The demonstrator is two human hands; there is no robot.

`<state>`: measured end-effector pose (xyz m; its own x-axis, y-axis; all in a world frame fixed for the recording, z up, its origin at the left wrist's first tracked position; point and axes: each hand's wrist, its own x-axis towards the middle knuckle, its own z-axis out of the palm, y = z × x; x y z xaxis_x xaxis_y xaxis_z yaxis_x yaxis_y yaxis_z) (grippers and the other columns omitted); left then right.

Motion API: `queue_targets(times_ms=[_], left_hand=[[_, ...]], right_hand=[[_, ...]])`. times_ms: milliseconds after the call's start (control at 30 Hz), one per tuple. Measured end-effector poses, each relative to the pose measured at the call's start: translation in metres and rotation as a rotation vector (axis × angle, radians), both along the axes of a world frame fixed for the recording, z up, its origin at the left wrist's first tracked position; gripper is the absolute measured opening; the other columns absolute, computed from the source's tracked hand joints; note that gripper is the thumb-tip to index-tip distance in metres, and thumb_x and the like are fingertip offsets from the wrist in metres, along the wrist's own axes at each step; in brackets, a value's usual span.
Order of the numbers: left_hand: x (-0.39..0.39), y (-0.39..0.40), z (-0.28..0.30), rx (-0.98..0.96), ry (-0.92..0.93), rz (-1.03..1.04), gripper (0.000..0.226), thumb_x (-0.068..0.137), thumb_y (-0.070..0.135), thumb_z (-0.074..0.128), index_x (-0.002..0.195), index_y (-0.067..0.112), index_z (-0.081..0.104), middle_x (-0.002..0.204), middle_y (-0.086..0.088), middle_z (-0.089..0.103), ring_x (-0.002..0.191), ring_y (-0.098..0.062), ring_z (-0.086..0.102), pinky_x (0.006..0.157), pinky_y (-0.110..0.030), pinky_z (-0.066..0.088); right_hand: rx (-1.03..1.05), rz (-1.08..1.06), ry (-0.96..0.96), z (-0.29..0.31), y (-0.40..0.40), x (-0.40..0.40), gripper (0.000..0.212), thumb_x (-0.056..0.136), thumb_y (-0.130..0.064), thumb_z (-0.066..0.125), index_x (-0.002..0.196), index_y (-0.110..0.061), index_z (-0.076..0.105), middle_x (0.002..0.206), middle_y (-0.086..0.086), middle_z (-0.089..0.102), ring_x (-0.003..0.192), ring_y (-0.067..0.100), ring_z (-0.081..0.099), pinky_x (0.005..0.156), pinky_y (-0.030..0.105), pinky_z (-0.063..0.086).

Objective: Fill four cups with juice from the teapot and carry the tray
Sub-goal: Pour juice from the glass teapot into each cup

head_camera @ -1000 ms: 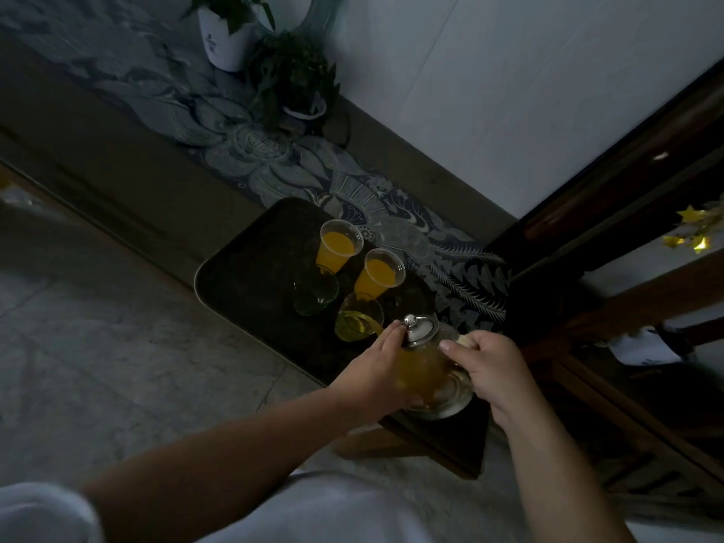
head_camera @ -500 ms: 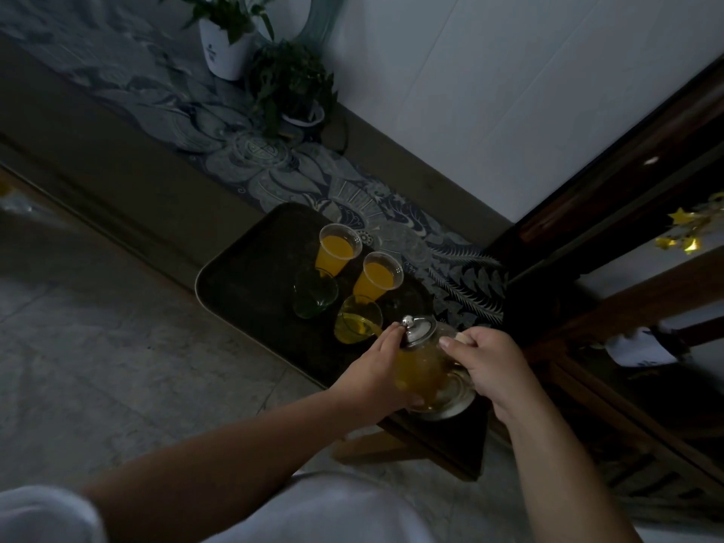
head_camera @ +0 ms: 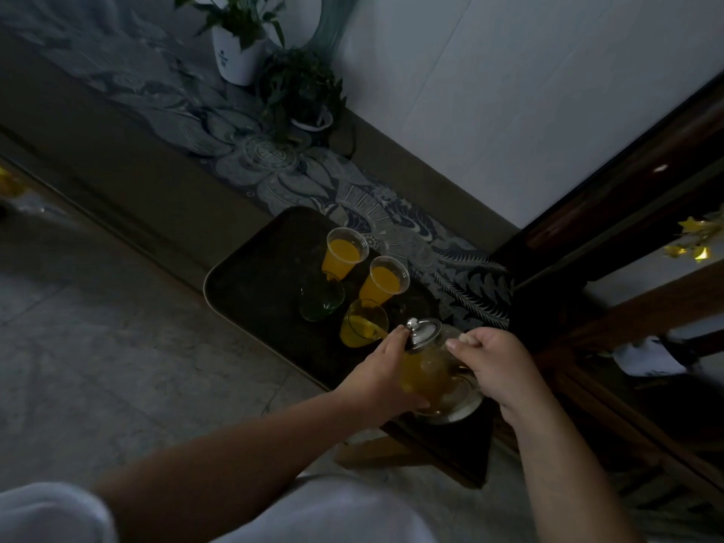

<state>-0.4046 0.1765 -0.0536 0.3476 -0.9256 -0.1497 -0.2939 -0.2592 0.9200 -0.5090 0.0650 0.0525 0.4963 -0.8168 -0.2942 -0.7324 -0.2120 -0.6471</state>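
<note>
Head view: teapot (head_camera: 431, 370) tilted — spout toward third cup (head_camera: 362, 323), both hands gripping.

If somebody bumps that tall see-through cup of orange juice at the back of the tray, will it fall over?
Probably, fairly easily. The far clear plastic cup of orange juice looks taller than wide and narrows toward its base, so it may tip. It is nearly full, so it would likely spill onto the dark tray. Thin plastic probably squashes if squeezed.
</note>
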Motion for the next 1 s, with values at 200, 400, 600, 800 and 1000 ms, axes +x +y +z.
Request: queue_targets(times_ms=[200,400,600,800,1000], left_hand=[[0.002,0.0,0.001,0.007,0.038,0.009,0.114,0.072,0.032,0.085,0.154,0.023,0.006,0.161,0.004,0.015,0.145,-0.017,0.021,0.115,-0.034,0.027],[0.004,-0.001,-0.002,0.009,0.047,0.025,0.116,0.07,0.034,0.085,0.154,0.024,0.006,0.161,0.005,0.016,0.145,-0.016,0.021,0.115,-0.033,0.026],[0.008,-0.002,-0.002,0.015,0.069,0.025,0.116,0.07,0.033,0.086,0.154,0.024,0.007,0.161,0.004,0.017,0.145,-0.016,0.022,0.116,-0.036,0.028],[0.01,0.0,-0.005,0.022,0.08,0.022,0.118,0.068,0.035,0.087,0.154,0.026,0.006,0.161,0.005,0.016,0.145,-0.016,0.022,0.116,-0.038,0.029],[0.012,0.003,-0.005,0.0,0.09,0.03,0.118,0.066,0.032,0.088,0.154,0.025,0.009,0.159,0.004,0.023,0.143,-0.016,0.027,0.114,-0.037,0.033]], right_hand=[[-0.036,0.014,0.023,-0.003,-0.003,0.003,0.013,0.089,-0.024,0.069,0.084,-0.013,0.071,0.086,0.005,0.075,0.088,0.02,0.071,0.087,0.049,0.057],[-0.101,0.061,0.052,-0.004,-0.005,0.006,0.008,0.088,-0.027,0.069,0.087,-0.019,0.072,0.085,-0.001,0.074,0.087,0.017,0.07,0.085,0.047,0.058],[-0.145,0.077,0.071,-0.003,-0.005,0.01,0.008,0.087,-0.027,0.07,0.09,-0.02,0.072,0.085,-0.003,0.074,0.086,0.015,0.07,0.085,0.047,0.058],[-0.168,0.08,0.082,-0.004,-0.003,0.013,0.011,0.087,-0.027,0.07,0.094,-0.02,0.073,0.086,-0.006,0.074,0.087,0.013,0.07,0.085,0.045,0.058],[-0.186,0.091,0.092,-0.003,0.001,0.014,0.016,0.089,-0.027,0.069,0.099,-0.016,0.074,0.089,-0.006,0.073,0.089,0.012,0.069,0.083,0.039,0.057]])
